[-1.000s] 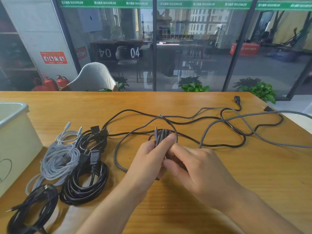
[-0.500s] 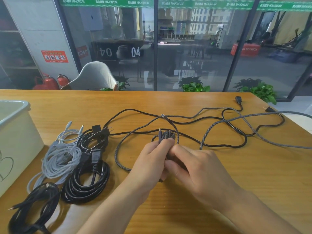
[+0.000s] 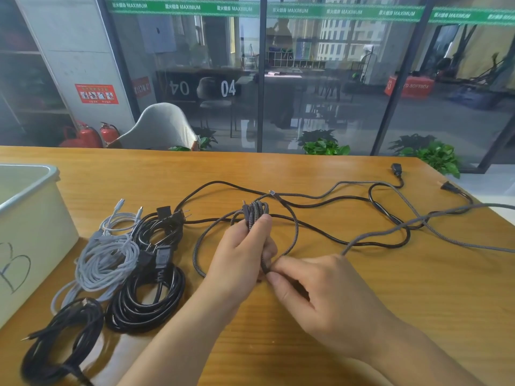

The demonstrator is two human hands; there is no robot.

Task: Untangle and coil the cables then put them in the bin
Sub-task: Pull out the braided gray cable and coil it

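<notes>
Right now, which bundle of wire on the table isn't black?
The pale grey coil, lying between the white bin and the black coils. Its silver plugs stick out at the far end; the other finished bundles are all black.

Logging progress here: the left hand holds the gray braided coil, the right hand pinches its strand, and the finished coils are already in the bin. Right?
Not quite. The head view shows the finished coils on the table beside the bin, not in it. The left hand does hold the gray braided coil, and the right hand pinches its strand.

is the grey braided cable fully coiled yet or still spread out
Partly coiled. The left hand grips a small bundle of loops, but the rest of the grey braided cable trails loose across the table.
</notes>
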